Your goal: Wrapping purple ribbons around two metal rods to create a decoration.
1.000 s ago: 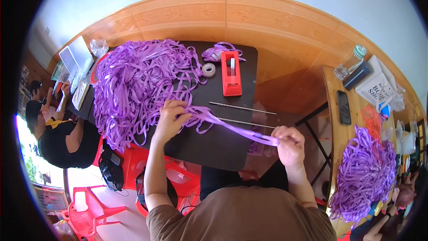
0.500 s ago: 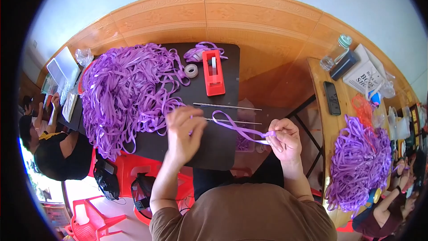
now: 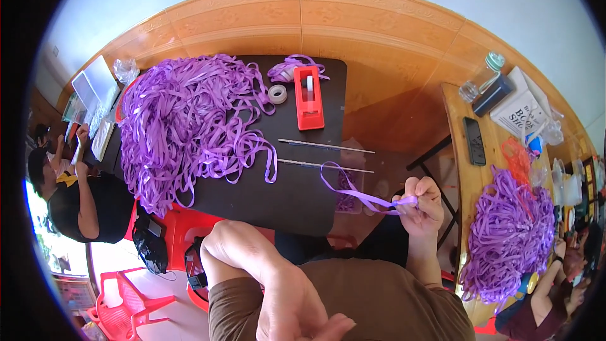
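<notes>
My right hand is closed in a pinch on one end of a purple ribbon strap. The strap's loop hangs to the left, past the table's right edge, with a small dark spot close to my fingertips. My left hand is bent back in front of my chest, away from the strap. Its thumb stands out from the palm and nothing shows in it; the lower picture edge cuts off the other fingers. Two thin rods lie on the dark table and stick out over its right edge.
A big heap of purple straps covers the table's left part. A red tape dispenser, a tape roll and a small strap bundle lie behind. On the wooden table are a phone and another strap heap. People sit on both sides.
My left hand has come away from the strap, back and down toward my chest. My right hand, still pinching the strap, has shifted slightly right and down in the picture.
</notes>
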`<control>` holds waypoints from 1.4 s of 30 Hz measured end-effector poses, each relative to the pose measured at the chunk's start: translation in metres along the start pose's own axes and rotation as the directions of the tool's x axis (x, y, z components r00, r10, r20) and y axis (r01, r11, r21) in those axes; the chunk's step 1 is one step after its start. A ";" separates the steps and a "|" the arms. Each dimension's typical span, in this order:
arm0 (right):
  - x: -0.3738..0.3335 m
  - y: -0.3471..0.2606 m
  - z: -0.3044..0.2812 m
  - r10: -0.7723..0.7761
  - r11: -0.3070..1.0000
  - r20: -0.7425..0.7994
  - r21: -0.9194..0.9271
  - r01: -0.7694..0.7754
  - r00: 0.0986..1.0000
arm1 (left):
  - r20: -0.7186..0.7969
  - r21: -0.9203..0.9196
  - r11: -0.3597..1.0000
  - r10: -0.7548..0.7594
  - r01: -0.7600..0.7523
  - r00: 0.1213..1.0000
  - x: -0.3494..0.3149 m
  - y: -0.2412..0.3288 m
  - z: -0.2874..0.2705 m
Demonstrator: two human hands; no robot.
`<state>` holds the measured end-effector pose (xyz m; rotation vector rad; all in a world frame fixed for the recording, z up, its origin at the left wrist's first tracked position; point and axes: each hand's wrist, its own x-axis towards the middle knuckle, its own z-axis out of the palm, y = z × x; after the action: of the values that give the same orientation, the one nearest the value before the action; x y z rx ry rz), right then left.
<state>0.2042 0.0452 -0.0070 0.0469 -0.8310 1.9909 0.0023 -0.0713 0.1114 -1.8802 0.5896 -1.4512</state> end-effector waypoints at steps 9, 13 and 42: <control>0.001 0.000 -0.004 0.002 1.000 -0.017 0.027 -0.002 1.000 | 0.136 0.382 0.900 0.170 -0.210 0.976 0.005 0.003 0.003; 0.001 0.003 -0.004 0.017 0.999 -0.022 0.038 -0.017 1.000 | 0.188 0.447 0.856 0.194 -0.259 0.963 0.005 -0.001 0.003; 0.000 0.004 -0.008 0.034 0.995 -0.052 0.099 -0.029 0.998 | 0.270 0.333 0.639 -0.770 0.694 0.579 -0.041 0.027 -0.028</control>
<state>0.2034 0.0480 -0.0151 0.0372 -0.7038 2.0531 -0.0345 -0.0670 0.0687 -2.2830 -0.6198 -1.4451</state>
